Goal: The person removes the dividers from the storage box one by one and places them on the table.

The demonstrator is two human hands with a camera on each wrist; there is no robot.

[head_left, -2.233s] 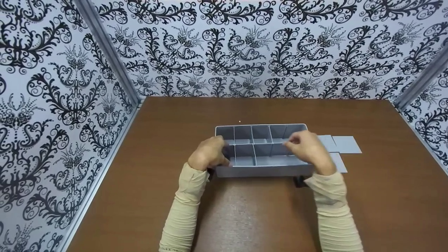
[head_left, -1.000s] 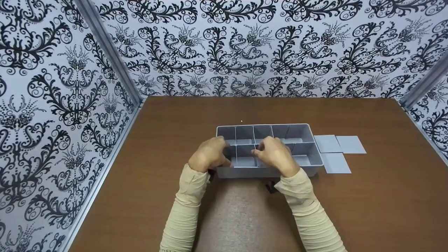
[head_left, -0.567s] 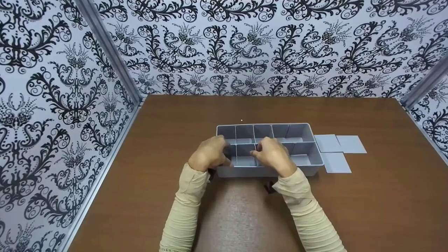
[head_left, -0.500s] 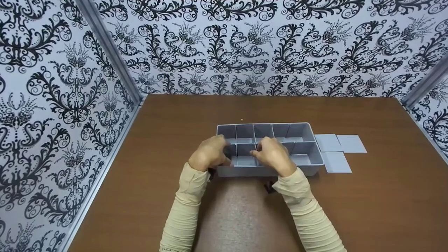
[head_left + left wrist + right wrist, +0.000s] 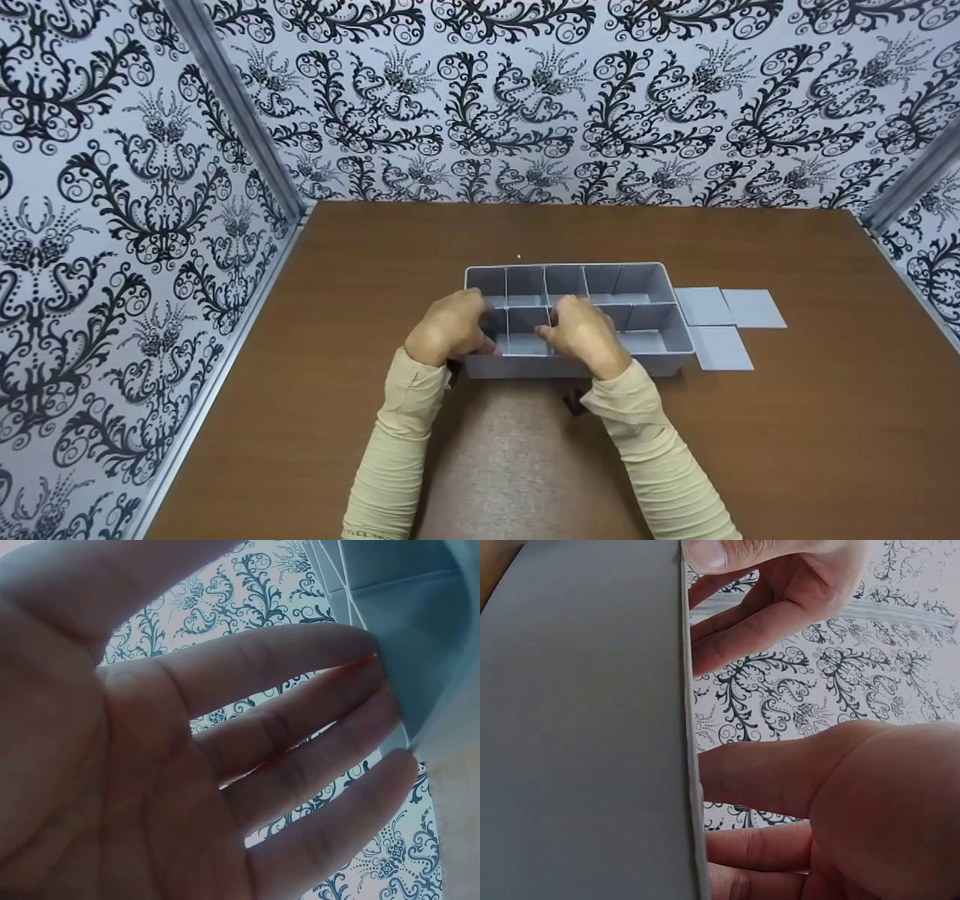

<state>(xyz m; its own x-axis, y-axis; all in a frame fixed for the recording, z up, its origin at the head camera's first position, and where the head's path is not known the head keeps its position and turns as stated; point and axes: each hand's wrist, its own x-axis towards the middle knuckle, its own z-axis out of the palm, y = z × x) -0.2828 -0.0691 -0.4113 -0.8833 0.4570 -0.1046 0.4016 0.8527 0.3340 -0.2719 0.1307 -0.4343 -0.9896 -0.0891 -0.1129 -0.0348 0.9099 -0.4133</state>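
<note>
A grey divided storage box [image 5: 570, 366] stands on the brown table, split by thin dividers into two rows of compartments. My left hand [image 5: 448, 328] holds the box at its front left corner. In the left wrist view its fingers [image 5: 270, 660] stretch to the box's edge, where their tips meet it. In the right wrist view the left thumb [image 5: 709, 553] lies at the rim. My right hand [image 5: 583, 334] is over the middle of the front row, thumb and forefinger pinching at the top of a cross divider [image 5: 549, 316]. The right fingertips are hidden behind the front wall in the right wrist view.
Flat grey square panels lie just right of the box: one beside its end [image 5: 705, 306], one farther right [image 5: 754, 308] and one nearer me [image 5: 724, 348]. Patterned walls [image 5: 480, 105] close the table's back and sides. Dark wrist camera mounts [image 5: 576, 403] hang under the wrists.
My right hand has come left from the right part of the box to the middle divider and has stayed there over the last second. The left hand has kept its place.
</note>
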